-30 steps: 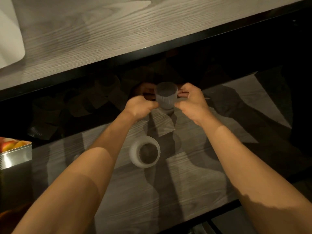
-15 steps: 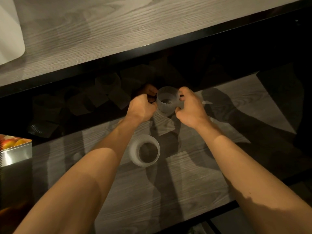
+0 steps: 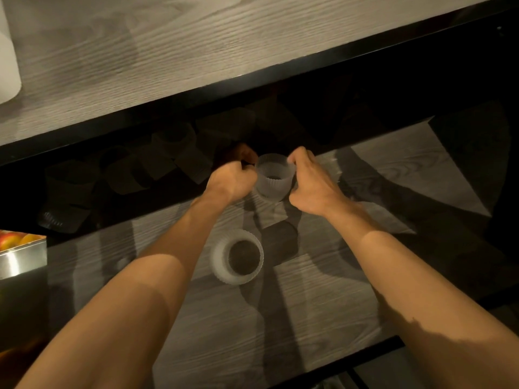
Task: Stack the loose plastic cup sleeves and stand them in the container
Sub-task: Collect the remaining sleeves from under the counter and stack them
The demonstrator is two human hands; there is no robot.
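a standing sleeve (image 3: 238, 256), frosted and ribbed, sits mouth-up on the wood-grain counter (image 3: 323, 304) between your forearms. just beyond it you have the held sleeve (image 3: 273, 178), the same frosted ribbed kind, upright with its wide mouth up. whether its base touches the counter you cannot tell. your left hand (image 3: 230, 182) is at that sleeve's left side, its fingers (image 3: 243, 154) curled in and pinching the rim. your right hand (image 3: 316, 186) is at the right side, thumb and fingers (image 3: 297, 157) pinching the opposite rim. farther beyond the standing sleeve and to its left, deep in shadow under the upper wooden top (image 3: 196, 51), loose sleeves (image 3: 171, 144) lie tumbled at mixed angles, some on their sides. their number is lost in the dark. far left of the standing sleeve, at the edge of view, a shiny metal container (image 3: 22, 261) shows red and yellow at its top. far beyond and left, on the upper wooden top, a white object (image 3: 8, 66) is cut off by the frame.
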